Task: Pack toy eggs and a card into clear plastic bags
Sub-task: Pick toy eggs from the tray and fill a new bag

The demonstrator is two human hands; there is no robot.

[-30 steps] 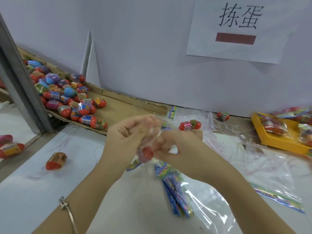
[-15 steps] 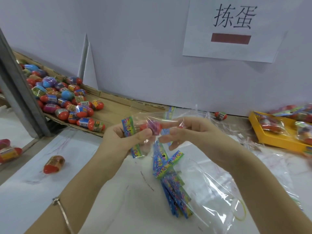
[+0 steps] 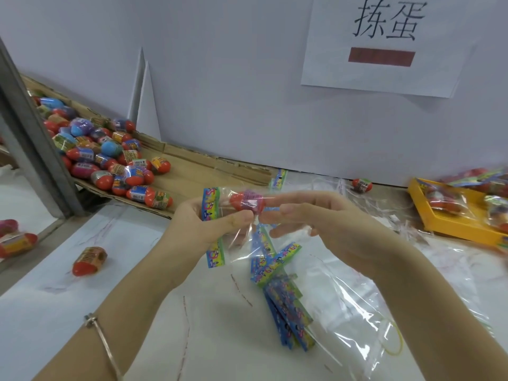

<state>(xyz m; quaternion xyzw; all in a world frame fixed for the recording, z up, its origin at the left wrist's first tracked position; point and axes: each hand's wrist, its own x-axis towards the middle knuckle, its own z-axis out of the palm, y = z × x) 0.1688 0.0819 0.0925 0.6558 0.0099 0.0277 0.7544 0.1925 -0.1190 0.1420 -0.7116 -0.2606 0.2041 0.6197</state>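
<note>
Two hands meet at one clear bag (image 3: 238, 244). The left hand (image 3: 203, 224) pinches the bag with thumb and fingers, just under a red and purple toy egg (image 3: 246, 203) inside it. The right hand (image 3: 324, 224) has straight fingers, a little spread, with the tips touching the bag by the egg. A bright card (image 3: 210, 202) runs down the bag's left edge. Below the bag lies a stack of empty bags (image 3: 286, 306). Far left of the bag is a heap of eggs (image 3: 110, 160); far right, a yellow tray (image 3: 450, 229).
</note>
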